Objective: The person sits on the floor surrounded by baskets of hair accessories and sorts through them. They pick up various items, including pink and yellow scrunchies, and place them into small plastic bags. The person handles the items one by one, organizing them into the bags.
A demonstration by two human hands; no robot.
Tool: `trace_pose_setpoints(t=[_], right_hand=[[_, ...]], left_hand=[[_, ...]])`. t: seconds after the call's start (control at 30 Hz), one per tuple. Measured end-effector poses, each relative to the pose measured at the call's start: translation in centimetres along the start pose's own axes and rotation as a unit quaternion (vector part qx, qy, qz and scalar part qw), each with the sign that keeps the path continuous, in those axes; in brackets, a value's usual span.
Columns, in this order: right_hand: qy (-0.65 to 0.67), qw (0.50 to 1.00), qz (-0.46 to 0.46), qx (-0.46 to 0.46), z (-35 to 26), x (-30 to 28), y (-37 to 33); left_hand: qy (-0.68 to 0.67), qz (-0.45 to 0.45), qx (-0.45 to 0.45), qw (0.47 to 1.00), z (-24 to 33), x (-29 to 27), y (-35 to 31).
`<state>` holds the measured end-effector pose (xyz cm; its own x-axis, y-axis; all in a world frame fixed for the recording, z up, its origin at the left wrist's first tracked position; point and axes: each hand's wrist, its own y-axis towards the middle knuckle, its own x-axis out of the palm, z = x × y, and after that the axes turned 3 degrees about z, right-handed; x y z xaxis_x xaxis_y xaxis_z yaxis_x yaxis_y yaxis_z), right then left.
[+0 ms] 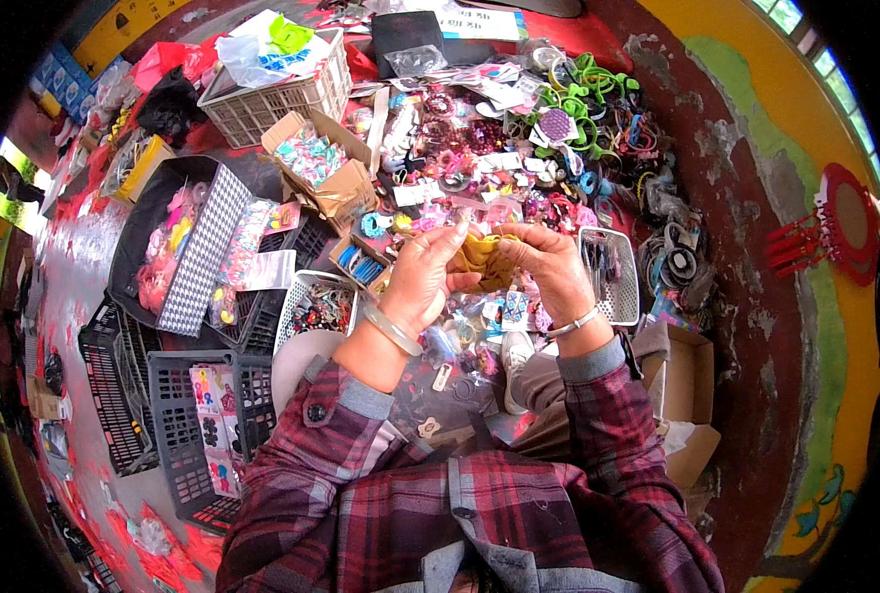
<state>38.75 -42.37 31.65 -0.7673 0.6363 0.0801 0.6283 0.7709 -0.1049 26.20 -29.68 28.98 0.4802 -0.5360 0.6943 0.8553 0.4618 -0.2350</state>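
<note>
At the far left a black crate (pixel 178 435) lies on the red floor (pixel 84 257), holding a carded strip of small coloured clips (pixel 213 415), and above it an open black box (pixel 178 242) with a houndstooth lid is full of pink and yellow hair pieces. Further up stands a white slatted basket (pixel 277 94) stuffed with plastic bags, and just right of it a cardboard box (pixel 326 168) of pastel trinkets. A small white mesh basket (pixel 316 306) of dark beads sits just beside the left hand (pixel 420 282), which wears a pale bangle and is closed, fingers pinching the left edge of a yellow fabric piece (pixel 480 257). That yellow piece is held up between both hands, above the person's lap and in front of the heap of hair accessories (pixel 499 148) spread across the floor; it hides part of the packets behind it. The right hand (pixel 549 267), with a thin bracelet at the wrist, is likewise closed on the piece's right edge. Just right of it stands another white mesh basket (pixel 613 272), then a tangle of green and black headbands (pixel 608 99), and an open cardboard box (pixel 682 381) by the right elbow.
</note>
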Motion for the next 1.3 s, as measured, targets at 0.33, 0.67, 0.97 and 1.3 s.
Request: trace_pose_setpoints(t=[0.33, 0.67, 0.97, 1.3], right_hand=[[0.018, 0.999, 0.048, -0.01, 0.3, 0.5, -0.2], [0.062, 0.994, 0.089, 0.008, 0.2, 1.3, -0.4], [0.112, 0.991, 0.077, 0.005, 1.3, 1.0, 0.2], [-0.399, 0.782, 0.146, -0.457, -1.5, 3.2, -0.6]], left_hand=[[0.023, 0.003, 0.048, 0.999, -0.2, -0.1, 0.0], [-0.07, 0.004, 0.024, 0.997, 0.4, 0.1, 0.2], [-0.06, -0.008, 0.013, 0.998, 0.4, -0.1, 0.1], [0.033, 0.026, 0.072, 0.997, -0.7, -0.4, 0.4]])
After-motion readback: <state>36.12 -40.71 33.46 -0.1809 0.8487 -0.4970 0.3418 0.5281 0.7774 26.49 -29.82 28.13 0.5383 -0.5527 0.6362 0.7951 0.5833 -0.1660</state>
